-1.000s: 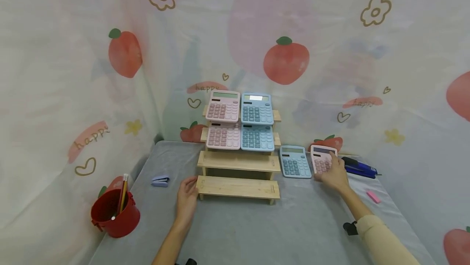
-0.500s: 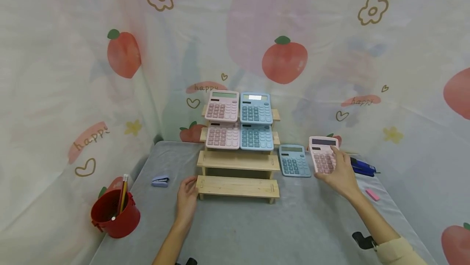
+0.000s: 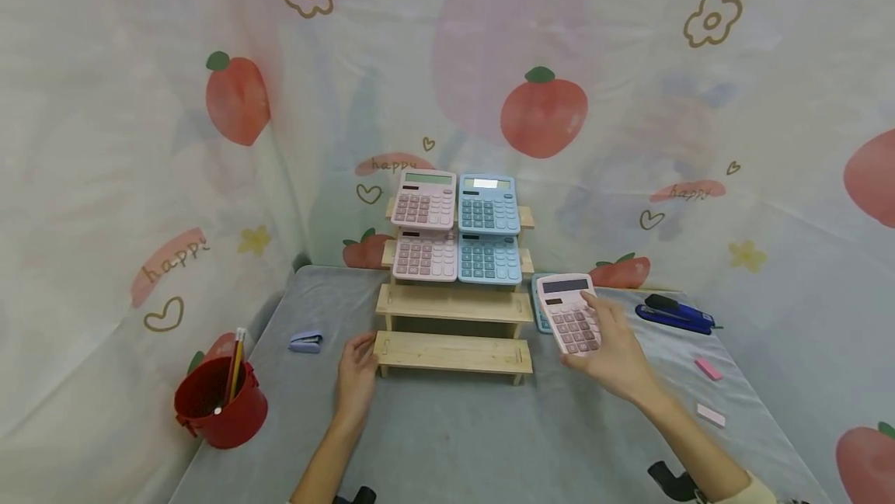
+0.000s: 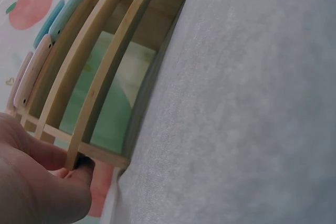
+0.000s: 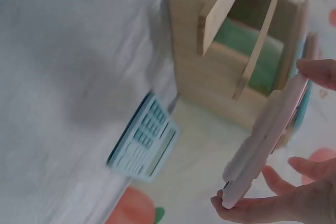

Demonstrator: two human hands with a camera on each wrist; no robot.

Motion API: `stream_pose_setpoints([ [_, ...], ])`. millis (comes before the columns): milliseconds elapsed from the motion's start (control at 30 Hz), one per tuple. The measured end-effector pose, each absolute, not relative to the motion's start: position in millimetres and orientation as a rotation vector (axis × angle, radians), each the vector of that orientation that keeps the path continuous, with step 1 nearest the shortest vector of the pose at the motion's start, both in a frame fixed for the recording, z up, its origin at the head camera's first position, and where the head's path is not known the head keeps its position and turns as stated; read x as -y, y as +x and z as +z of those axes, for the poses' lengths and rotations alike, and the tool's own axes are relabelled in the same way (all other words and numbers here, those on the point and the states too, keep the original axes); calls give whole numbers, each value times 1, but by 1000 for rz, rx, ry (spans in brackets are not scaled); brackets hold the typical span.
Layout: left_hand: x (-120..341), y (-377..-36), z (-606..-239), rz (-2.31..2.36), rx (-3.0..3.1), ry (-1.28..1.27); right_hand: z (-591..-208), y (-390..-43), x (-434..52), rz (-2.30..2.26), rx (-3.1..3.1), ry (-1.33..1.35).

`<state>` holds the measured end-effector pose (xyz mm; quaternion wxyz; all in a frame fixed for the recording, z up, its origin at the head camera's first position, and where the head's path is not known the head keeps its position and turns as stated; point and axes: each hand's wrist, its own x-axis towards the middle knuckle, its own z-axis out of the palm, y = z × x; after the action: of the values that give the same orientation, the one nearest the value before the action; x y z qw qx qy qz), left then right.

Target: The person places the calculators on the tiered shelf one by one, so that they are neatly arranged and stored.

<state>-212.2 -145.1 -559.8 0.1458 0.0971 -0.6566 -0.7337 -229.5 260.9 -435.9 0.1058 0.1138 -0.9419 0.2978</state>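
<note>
My right hand [image 3: 618,356] holds a pink calculator [image 3: 569,310] by its edges, raised off the table. In the right wrist view the thumb and fingertips pinch the calculator [image 5: 265,137] at opposite edges. A blue calculator [image 5: 144,137] lies below on the table, mostly covered by the pink one in the head view. My left hand [image 3: 356,380] pinches the left end of the lowest step of a wooden tiered rack [image 3: 454,352]. On its upper two tiers lean two pink calculators [image 3: 424,199] and two blue calculators [image 3: 487,205]. Both lower steps are bare.
A red bucket [image 3: 222,415] with pencils stands at the left, near a small light-blue stapler [image 3: 305,342]. A dark blue stapler [image 3: 674,314], a pink eraser [image 3: 708,368] and a pale eraser [image 3: 711,415] lie at the right. A patterned curtain surrounds the table.
My right hand has lifted the pink calculator from the table and carried it leftward, in front of the blue one. The pale eraser has come into sight. My left hand stays at the rack.
</note>
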Motion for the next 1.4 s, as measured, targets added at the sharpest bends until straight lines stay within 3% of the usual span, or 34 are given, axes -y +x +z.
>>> stream_pose_setpoints([
  [467,145,-219,-563,-2094,1885,285,-448,-215,-195,831,2795,464],
  [1400,145,-214,-563,-2111,1864,315,-471,-245,-49,876,2626,554],
])
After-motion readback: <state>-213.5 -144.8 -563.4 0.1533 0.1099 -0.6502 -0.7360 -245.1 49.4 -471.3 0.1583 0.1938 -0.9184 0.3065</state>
